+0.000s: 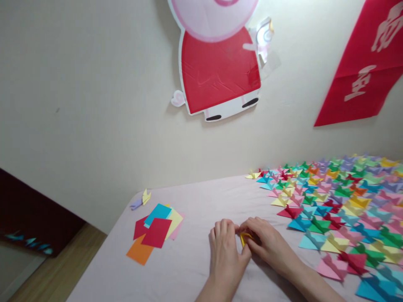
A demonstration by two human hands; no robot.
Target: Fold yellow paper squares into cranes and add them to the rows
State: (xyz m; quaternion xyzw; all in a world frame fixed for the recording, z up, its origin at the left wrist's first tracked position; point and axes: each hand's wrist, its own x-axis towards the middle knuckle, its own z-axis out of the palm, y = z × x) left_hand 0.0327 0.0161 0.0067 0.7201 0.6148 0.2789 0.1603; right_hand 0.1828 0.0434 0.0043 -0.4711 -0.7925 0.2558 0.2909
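Note:
A small piece of folded yellow origami paper (244, 239) lies between my two hands, low over the pale sheet, mostly hidden by fingers. My left hand (225, 247) rests knuckles up on the sheet, with its thumb and index finger closed on the paper's left and near side. Curled round it from the right is my right hand (267, 240), thumb and fingers pinching the paper. The exact shape of the fold cannot be seen.
Several coloured paper cranes (343, 201) stand in rows on the right. Loose square papers (157, 233) overlap on the left. Behind them, yellow and purple folded pieces (145, 197) lie near the corner. The pale sheet (195, 201) meets a wall (126, 105) with a red-bodied cartoon cutout (220, 71).

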